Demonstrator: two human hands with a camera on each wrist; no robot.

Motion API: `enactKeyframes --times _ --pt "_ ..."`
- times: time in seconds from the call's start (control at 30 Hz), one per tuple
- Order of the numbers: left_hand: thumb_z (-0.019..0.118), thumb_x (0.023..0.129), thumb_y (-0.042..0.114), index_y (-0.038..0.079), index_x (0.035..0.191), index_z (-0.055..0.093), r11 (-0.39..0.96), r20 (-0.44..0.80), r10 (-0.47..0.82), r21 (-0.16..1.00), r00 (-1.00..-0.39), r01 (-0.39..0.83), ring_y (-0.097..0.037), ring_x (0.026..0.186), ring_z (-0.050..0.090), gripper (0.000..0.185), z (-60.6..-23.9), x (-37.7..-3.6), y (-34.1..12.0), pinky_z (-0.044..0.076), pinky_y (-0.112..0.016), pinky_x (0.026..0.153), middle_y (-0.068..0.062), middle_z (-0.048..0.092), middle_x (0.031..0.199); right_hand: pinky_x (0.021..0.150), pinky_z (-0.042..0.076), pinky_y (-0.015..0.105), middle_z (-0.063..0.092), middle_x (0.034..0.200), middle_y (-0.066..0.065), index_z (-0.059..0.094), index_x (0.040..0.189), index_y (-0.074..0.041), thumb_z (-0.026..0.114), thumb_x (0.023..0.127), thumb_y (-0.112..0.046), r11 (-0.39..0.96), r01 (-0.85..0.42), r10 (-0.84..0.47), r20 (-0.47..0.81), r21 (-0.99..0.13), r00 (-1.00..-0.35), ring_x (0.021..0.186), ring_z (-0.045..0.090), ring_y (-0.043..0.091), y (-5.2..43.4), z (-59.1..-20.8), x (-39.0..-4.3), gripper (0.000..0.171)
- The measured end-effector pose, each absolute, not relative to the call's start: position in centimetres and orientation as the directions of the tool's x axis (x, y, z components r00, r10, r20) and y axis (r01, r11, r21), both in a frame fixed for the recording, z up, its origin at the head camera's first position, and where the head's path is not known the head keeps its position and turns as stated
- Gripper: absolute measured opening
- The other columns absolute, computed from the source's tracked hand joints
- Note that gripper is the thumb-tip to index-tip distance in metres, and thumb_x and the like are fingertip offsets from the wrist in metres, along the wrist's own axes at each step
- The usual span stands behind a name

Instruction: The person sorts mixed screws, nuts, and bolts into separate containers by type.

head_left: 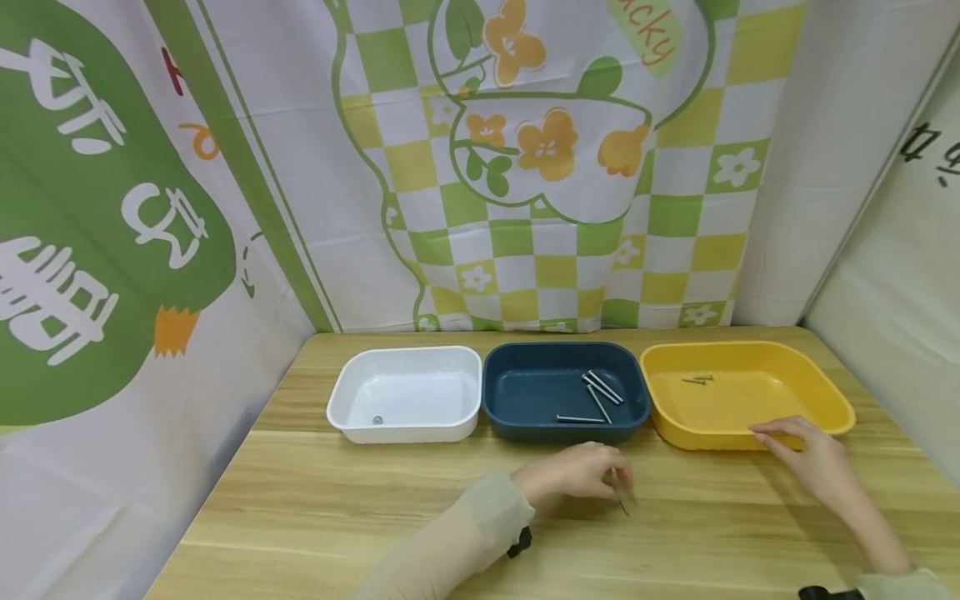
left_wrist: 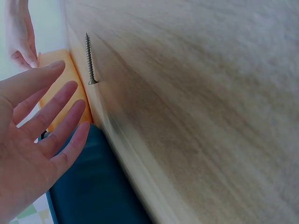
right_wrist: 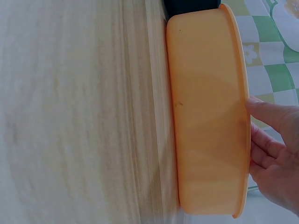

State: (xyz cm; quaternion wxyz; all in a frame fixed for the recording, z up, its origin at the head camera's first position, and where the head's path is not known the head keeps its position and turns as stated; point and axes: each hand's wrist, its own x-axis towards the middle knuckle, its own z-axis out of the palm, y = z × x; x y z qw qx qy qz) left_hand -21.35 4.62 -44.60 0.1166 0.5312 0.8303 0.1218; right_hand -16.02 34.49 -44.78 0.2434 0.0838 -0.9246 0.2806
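Note:
My left hand [head_left: 581, 472] hovers low over the table in front of the blue tray [head_left: 525, 432]. A dark screw [head_left: 624, 505] lies just below its fingertips in the head view. Seen from the left wrist, that hand's fingers are spread, and the screw [left_wrist: 90, 60] is apart from them on the wood. My right hand [head_left: 813, 458] is at the front rim of the yellow tray [head_left: 720, 439]. In the right wrist view, its thumb [right_wrist: 264, 108] lies over the rim while the other fingers pass behind it, pinching the edge.
Several long silver bolts [head_left: 602, 387] lie in the blue tray. Two small screws [head_left: 699, 380] are in the yellow tray. The white tray [head_left: 405, 434] at the left holds a small round metal piece [head_left: 377, 420]. A printed curtain [head_left: 540, 275] hangs behind the wooden table [head_left: 315, 508].

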Motion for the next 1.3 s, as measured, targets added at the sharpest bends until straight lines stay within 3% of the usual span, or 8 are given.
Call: enactKeyframes --times 0.13,0.23,0.4,0.63,0.83,0.9,1.07,1.3 --pt "0.070 0.075 0.014 0.014 0.096 0.064 0.409 -0.074 0.910 0.315 -0.408 0.856 0.000 0.077 0.053 0.021 -44.82 -21.52 4.62 0.036 -0.002 0.068 0.008 0.061 0.094 0.067 0.039 0.023 0.059 0.084 -0.001 0.067 0.086 -0.003 0.064 0.080 -0.010 0.832 -0.285 -0.020 0.487 -0.477 -0.873 0.086 0.026 -0.027 34.45 -44.78 -15.94 0.010" --pt "0.071 0.074 0.014 0.015 0.095 0.065 0.416 -0.081 0.907 0.312 -0.412 0.854 0.000 0.078 0.053 0.022 -44.89 -21.62 4.66 0.036 -0.002 0.067 0.008 0.061 0.093 0.068 0.041 0.038 0.060 0.086 0.009 0.067 0.086 -0.001 0.064 0.081 -0.010 0.828 -0.280 -0.019 0.476 -0.486 -0.879 0.085 0.026 -0.027 34.43 -44.73 -15.93 0.011" --pt "0.072 0.073 0.015 0.017 0.094 0.066 0.438 -0.103 0.898 0.305 -0.428 0.846 0.002 0.079 0.051 0.022 -44.99 -21.78 4.76 0.035 -0.003 0.068 0.010 0.060 0.091 0.068 0.040 0.043 0.060 0.087 0.017 0.067 0.086 -0.001 0.064 0.080 -0.009 0.832 -0.273 -0.017 0.469 -0.484 -0.883 0.084 0.026 -0.027 34.45 -44.75 -15.99 0.010" --pt "0.072 0.073 0.015 0.016 0.091 0.066 0.449 -0.125 0.893 0.315 -0.433 0.836 0.004 0.075 0.051 0.020 -45.50 -22.05 5.01 0.035 -0.002 0.066 0.009 0.060 0.085 0.064 0.038 0.016 0.060 0.083 0.011 0.067 0.085 -0.002 0.066 0.079 -0.009 0.831 -0.277 -0.015 0.478 -0.482 -0.878 0.083 0.028 -0.027 34.59 -44.81 -16.10 0.009" --pt "0.072 0.073 0.014 0.016 0.090 0.067 0.443 -0.132 0.896 0.288 -0.423 0.849 0.002 0.075 0.050 0.018 -45.48 -21.97 5.06 0.034 -0.002 0.065 0.008 0.059 0.082 0.066 0.041 0.042 0.056 0.085 -0.010 0.067 0.086 -0.001 0.063 0.081 -0.012 0.823 -0.279 -0.015 0.473 -0.495 -0.881 0.085 0.027 -0.027 34.60 -44.75 -15.95 0.012" --pt "0.072 0.073 0.014 0.016 0.091 0.067 0.446 -0.141 0.895 0.281 -0.423 0.850 0.001 0.075 0.050 0.018 -45.38 -21.92 5.09 0.034 -0.002 0.065 0.007 0.059 0.083 0.067 0.042 0.034 0.051 0.085 -0.020 0.067 0.087 -0.002 0.063 0.081 -0.012 0.825 -0.278 -0.015 0.472 -0.492 -0.882 0.085 0.027 -0.027 34.64 -44.76 -15.91 0.012" --pt "0.071 0.074 0.014 0.016 0.091 0.067 0.452 -0.156 0.892 0.273 -0.424 0.849 0.000 0.077 0.051 0.017 -45.24 -21.83 5.16 0.033 -0.002 0.066 0.007 0.059 0.084 0.064 0.037 0.018 0.054 0.083 -0.017 0.067 0.085 -0.003 0.065 0.079 -0.010 0.824 -0.286 -0.014 0.486 -0.490 -0.874 0.084 0.028 -0.027 34.59 -44.81 -15.99 0.010" --pt "0.071 0.074 0.015 0.016 0.089 0.068 0.444 -0.151 0.896 0.277 -0.418 0.852 0.001 0.077 0.049 0.016 -45.43 -21.94 5.11 0.033 -0.002 0.065 0.008 0.057 0.084 0.064 0.032 0.009 0.054 0.082 -0.019 0.067 0.084 -0.002 0.066 0.078 -0.008 0.815 -0.301 -0.014 0.502 -0.495 -0.865 0.084 0.029 -0.027 34.57 -44.74 -16.06 0.008"
